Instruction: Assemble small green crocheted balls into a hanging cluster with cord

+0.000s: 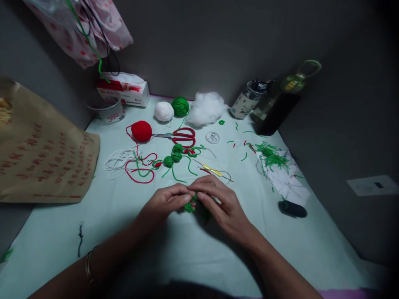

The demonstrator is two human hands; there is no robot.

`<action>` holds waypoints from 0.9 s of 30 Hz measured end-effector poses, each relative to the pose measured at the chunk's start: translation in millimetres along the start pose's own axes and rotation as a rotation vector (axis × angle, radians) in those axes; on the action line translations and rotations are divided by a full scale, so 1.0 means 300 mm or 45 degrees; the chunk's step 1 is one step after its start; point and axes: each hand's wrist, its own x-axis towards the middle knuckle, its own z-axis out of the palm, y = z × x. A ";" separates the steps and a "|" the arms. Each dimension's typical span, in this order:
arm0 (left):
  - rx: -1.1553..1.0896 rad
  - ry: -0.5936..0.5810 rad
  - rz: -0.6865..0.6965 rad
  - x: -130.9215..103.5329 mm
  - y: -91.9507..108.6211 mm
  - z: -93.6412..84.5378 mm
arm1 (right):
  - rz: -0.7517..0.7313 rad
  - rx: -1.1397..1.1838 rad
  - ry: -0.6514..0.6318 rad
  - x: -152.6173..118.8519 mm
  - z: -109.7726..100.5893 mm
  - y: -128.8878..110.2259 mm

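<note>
Fingers of my left hand (173, 198) and my right hand (215, 199) meet over a small green crocheted piece (188, 207), both closed on it. Parts of the piece are hidden by the fingers. Just beyond my hands lie a yellow-handled crochet hook (212, 168) and several small green crocheted balls (176, 156), with red and green pieces (157, 164) beside them. Red-handled scissors (184, 137) rest farther back, their blades pointing toward a red yarn ball (141, 131). Loose white yarn (121, 161) is heaped at the left.
A white yarn ball (163, 111), a green yarn ball (180, 107) and white stuffing (207, 109) line the back. A tall bottle (279, 106) and pen holder (245, 101) stand right, near green scraps (274, 160). A paper bag (46, 149) occupies the left; a dark object (292, 209) lies right.
</note>
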 end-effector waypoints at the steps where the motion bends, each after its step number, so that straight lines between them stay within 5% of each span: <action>1: 0.025 -0.002 -0.002 0.000 0.001 0.002 | 0.020 0.013 0.021 -0.001 0.001 0.000; 8: 0.106 -0.131 -0.041 -0.001 0.015 0.010 | 0.313 0.278 -0.059 0.002 -0.014 0.003; 15: 0.207 -0.187 -0.125 0.007 -0.008 0.001 | 0.416 0.520 -0.081 0.010 -0.016 0.003; 23: 0.118 -0.249 -0.163 -0.001 0.002 0.008 | 0.567 0.768 0.395 0.019 -0.065 0.029; 27: 0.111 -0.269 -0.184 -0.001 0.001 0.012 | 0.724 1.083 0.326 0.024 -0.077 0.020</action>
